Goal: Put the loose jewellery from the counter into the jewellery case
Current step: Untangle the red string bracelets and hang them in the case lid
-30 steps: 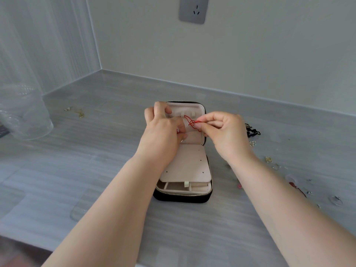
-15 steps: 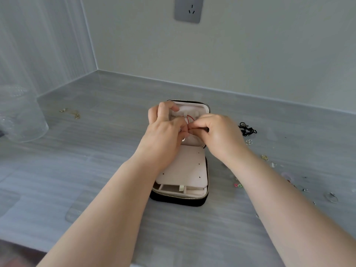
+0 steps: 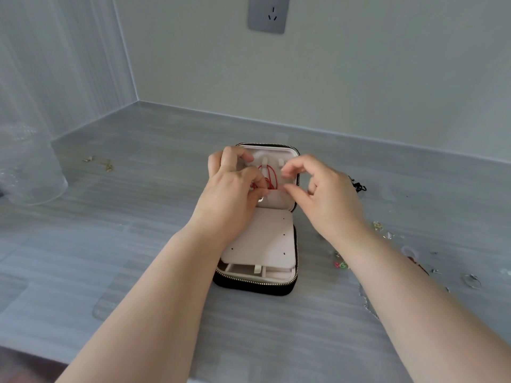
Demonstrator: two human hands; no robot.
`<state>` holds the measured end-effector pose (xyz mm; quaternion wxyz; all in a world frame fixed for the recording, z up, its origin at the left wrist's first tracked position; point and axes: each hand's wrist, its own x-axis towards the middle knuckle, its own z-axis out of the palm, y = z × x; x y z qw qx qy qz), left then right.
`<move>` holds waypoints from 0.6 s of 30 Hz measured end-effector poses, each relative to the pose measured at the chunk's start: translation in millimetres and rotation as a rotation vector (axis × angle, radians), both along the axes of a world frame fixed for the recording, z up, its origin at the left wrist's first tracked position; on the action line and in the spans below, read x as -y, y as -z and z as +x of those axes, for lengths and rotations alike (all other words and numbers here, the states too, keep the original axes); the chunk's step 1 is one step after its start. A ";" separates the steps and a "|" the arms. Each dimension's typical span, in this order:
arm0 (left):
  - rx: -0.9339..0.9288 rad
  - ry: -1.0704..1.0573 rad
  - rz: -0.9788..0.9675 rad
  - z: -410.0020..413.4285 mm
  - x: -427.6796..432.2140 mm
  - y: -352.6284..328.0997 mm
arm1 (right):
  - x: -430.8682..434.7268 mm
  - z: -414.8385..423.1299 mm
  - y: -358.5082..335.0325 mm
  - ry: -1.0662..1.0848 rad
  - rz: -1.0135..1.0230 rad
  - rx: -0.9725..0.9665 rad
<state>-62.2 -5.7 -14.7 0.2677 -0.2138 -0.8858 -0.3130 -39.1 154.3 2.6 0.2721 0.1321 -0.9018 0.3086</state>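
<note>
Hands in view: two.
- Left hand (image 3: 235, 189): fingers curled, pinching the lower end of a red cord (image 3: 269, 176) in front of the lid lining.
- Right hand (image 3: 323, 194): thumb and forefinger curved and spread apart, gripping nothing. Sits just right of the cord.

Red cord: one. Hangs inside the lid of the jewellery case (image 3: 249, 284), looped over the middle tab (image 3: 264, 161).

Jewellery case: one. Stands open on the surface (image 3: 138, 244) between the forearms, lid raised at the far end. Black shell, zip edge, cream lining. One flap (image 3: 260, 239) over the base, four small holes visible in it; compartments exposed at the near edge.

Loose items on the surface, right of the case, one each:
- black piece (image 3: 359, 186)
- gold piece (image 3: 377, 225)
- red-and-green piece (image 3: 340, 264)
- clear ring (image 3: 472, 280)
- silver chain (image 3: 365, 299)

Further specks there too small to count.

Left of the case: one gold chain (image 3: 99, 163), well apart. One clear container (image 3: 27, 167) at the left edge. One wall socket (image 3: 266, 13).

Change against half a second earlier:
- Right hand no longer pinches the cord; now released and drawn off to the right.
- Cord now hooked on the tab and hanging lower down the lid.
- Left-hand grip unchanged.
</note>
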 end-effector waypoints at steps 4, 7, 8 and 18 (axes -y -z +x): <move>0.002 0.008 -0.017 0.4 0.1 -0.3 | 0.7 0.5 0.6 0.025 0.019 0.031; 0.007 0.022 -0.011 -0.5 0.5 0.1 | 2.2 2.3 2.1 -0.003 0.076 0.107; 0.000 0.027 -0.008 -0.8 0.5 0.3 | 2.1 2.7 2.5 -0.039 0.079 0.120; -0.032 0.037 -0.011 -2.3 -0.7 2.3 | 5.8 -3.2 4.8 -0.031 0.284 0.143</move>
